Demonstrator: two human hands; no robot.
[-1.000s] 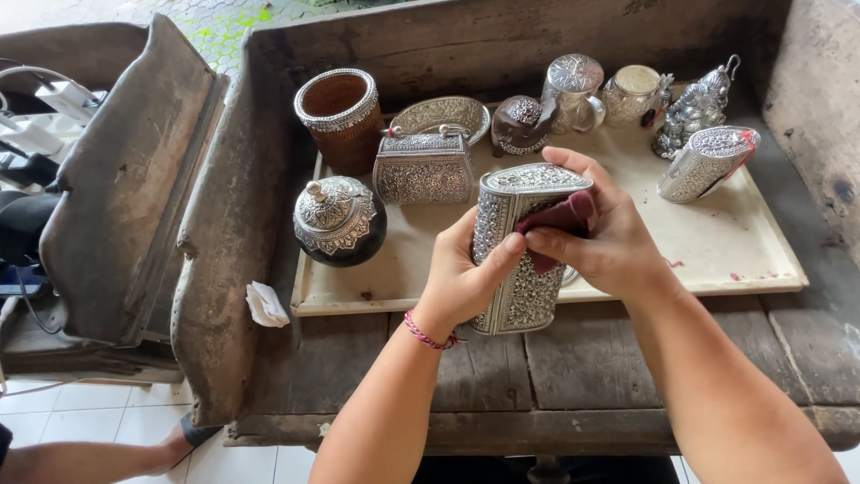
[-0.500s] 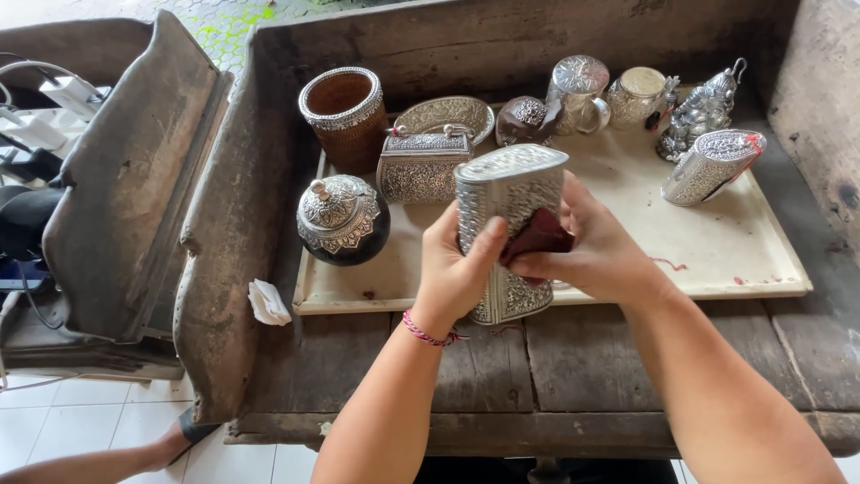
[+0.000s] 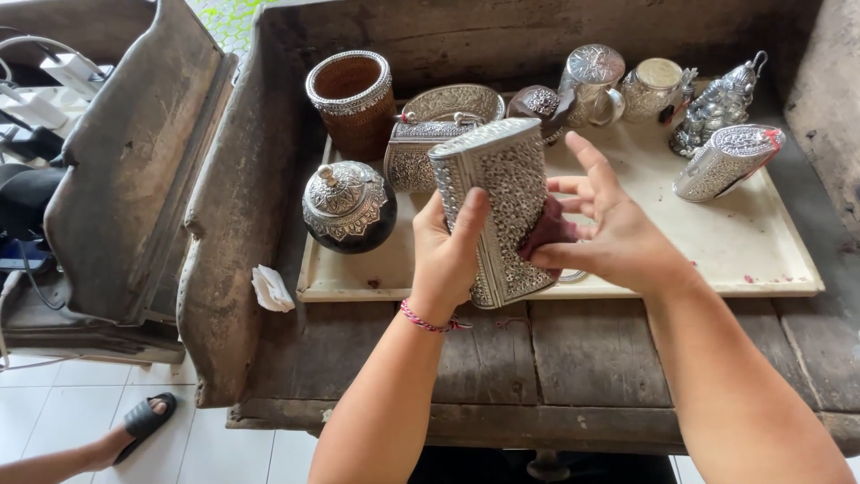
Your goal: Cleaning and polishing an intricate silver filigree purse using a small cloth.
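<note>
My left hand (image 3: 448, 260) grips a tall, ornate silver box (image 3: 502, 202) upright above the front edge of a cream tray (image 3: 761, 260). A red thread bracelet circles that wrist. My right hand (image 3: 614, 233) presses a dark red cloth (image 3: 548, 229) against the box's right face, with the fingers spread. Behind the box stand a silver casket (image 3: 408, 157) and a round dark jar with a silver lid (image 3: 349, 206).
On the tray are a woven cup with a silver rim (image 3: 351, 100), a silver dish (image 3: 452, 100), a small dark pot (image 3: 542, 103), two silver mugs, a figurine (image 3: 721, 103) and a lying silver case (image 3: 727, 161). A crumpled tissue (image 3: 270, 289) lies on the old wooden bench. A sandalled foot (image 3: 134, 426) shows lower left.
The box has been turned and raised a little, so its narrow edge now faces me. My right hand has slid the cloth along its right face, fingers opening out.
</note>
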